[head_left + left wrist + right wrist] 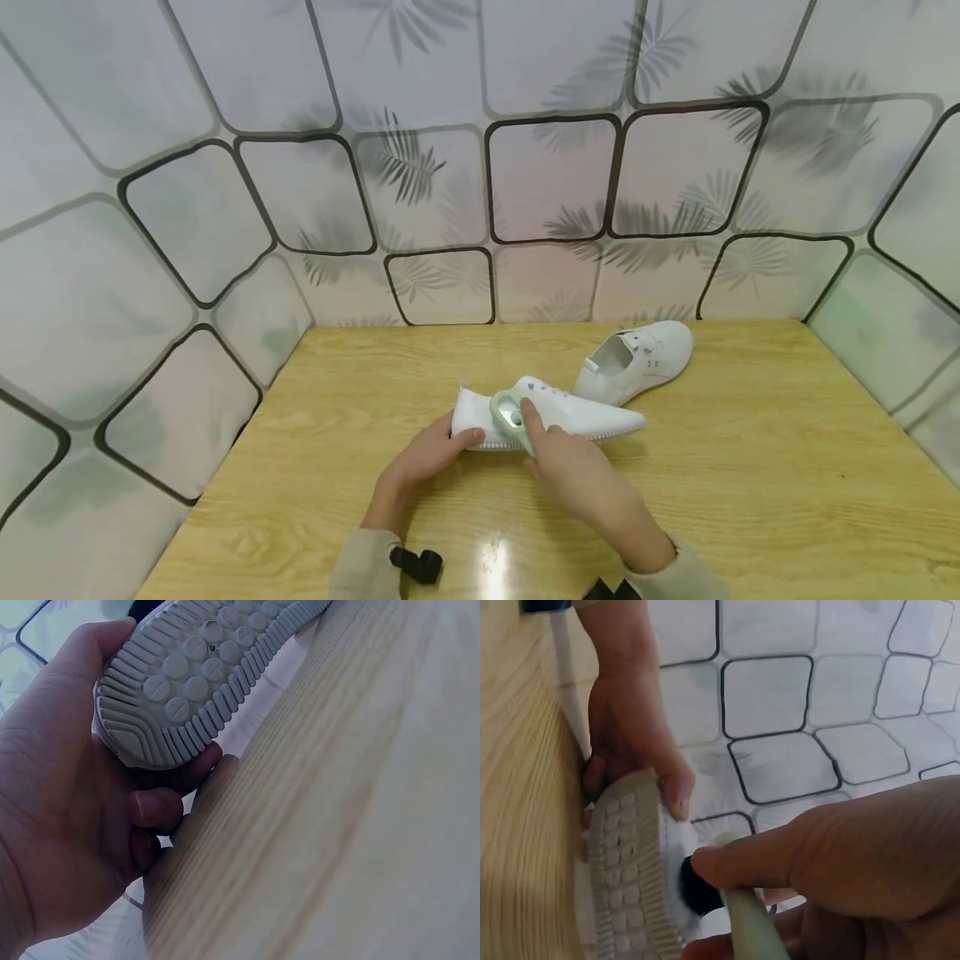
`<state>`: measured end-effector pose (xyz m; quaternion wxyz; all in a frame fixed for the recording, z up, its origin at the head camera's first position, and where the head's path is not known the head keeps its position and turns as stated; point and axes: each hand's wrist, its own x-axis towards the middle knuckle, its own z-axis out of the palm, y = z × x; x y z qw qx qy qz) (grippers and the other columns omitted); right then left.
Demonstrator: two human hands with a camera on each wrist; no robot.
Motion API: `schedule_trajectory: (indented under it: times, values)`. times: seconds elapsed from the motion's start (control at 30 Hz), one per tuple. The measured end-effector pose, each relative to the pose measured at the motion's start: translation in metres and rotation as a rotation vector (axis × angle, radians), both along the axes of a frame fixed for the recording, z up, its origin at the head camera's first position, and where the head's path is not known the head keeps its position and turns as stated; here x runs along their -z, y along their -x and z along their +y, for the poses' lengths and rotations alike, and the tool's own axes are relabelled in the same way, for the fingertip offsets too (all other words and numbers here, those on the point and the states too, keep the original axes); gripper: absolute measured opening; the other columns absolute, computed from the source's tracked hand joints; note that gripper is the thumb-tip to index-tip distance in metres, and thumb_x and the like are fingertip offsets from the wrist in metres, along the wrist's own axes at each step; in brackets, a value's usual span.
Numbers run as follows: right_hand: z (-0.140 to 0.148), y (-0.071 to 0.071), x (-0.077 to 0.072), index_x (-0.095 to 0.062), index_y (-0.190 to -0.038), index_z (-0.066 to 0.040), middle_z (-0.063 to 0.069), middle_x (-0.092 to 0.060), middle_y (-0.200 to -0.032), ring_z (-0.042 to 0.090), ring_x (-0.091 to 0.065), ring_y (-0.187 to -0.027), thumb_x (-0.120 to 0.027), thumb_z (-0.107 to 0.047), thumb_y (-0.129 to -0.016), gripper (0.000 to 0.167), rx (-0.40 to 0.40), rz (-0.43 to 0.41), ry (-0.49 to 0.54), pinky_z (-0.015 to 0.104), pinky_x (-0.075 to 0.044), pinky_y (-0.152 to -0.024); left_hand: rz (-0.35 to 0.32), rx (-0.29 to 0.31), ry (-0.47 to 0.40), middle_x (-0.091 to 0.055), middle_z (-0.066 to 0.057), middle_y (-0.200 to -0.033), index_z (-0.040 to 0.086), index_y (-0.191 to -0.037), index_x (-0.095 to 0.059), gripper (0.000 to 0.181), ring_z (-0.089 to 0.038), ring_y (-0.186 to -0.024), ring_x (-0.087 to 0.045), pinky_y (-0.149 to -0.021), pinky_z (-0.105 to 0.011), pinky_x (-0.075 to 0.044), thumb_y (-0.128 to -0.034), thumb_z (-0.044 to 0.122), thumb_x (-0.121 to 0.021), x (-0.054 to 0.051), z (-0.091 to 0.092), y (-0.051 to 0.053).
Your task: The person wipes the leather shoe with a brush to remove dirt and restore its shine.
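Note:
A white lace-up shoe (pixel 573 412) lies tipped on its side above the table, its ridged sole (pixel 196 667) facing the wearer. My left hand (pixel 427 457) grips its heel, the thumb along the sole edge and the fingers behind. In my right hand (pixel 588 483) is a pale green brush (pixel 504 405) with a round head, the forefinger extended onto that head. Dark bristles (pixel 697 889) press against the shoe's side near the heel in the right wrist view. Part of the brush's handle (pixel 751 922) is hidden by the fingers.
The second white shoe (pixel 660 354) sits upright behind the first, toward the right, close to its toe half. Both are on a wood-grain table (pixel 787 467). Patterned cloth (pixel 551 179) with leaf prints encloses the back and sides.

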<state>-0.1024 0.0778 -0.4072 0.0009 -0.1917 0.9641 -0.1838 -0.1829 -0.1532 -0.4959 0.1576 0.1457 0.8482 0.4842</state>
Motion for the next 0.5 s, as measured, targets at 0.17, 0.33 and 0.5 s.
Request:
schedule_trajectory:
  times: [0.17,0.33,0.5]
  values:
    - [0.0011,-0.0056,-0.0032,-0.035,-0.149,0.002,0.012,-0.062,-0.078,0.018,-0.054,-0.061,-0.070,-0.010,-0.090,0.069,-0.006,-0.064,0.011,0.037,-0.047,-0.052,0.012,0.009,0.000,-0.064,-0.003,-0.116,0.015,-0.135,-0.054,0.052,-0.017,-0.104,-0.058,-0.095,-0.044,-0.046,-0.0984,0.051,-0.055,0.0016,0.0004,0.0004]
    - [0.0077,-0.0041,-0.0081,-0.035,-0.149,0.000,0.012,-0.062,-0.077,0.022,-0.057,-0.061,-0.072,-0.008,-0.088,0.071,0.058,-0.042,-0.012,0.039,-0.047,-0.052,0.019,0.001,0.003,-0.063,-0.005,-0.119,0.012,-0.135,-0.054,0.053,-0.018,-0.107,-0.057,-0.097,-0.045,-0.044,-0.0980,0.051,-0.056,-0.0002,0.0007,0.0018]
    - [0.0035,0.0033,0.0011,-0.033,-0.149,0.001,0.014,-0.063,-0.080,0.023,-0.060,-0.064,-0.076,-0.014,-0.087,0.076,-0.002,0.003,0.049,0.040,-0.049,-0.056,-0.001,0.001,-0.009,-0.063,-0.005,-0.123,0.013,-0.138,-0.052,0.055,-0.019,-0.111,-0.057,-0.100,-0.048,-0.043,-0.0981,0.050,-0.056,0.0012,-0.0006,0.0011]
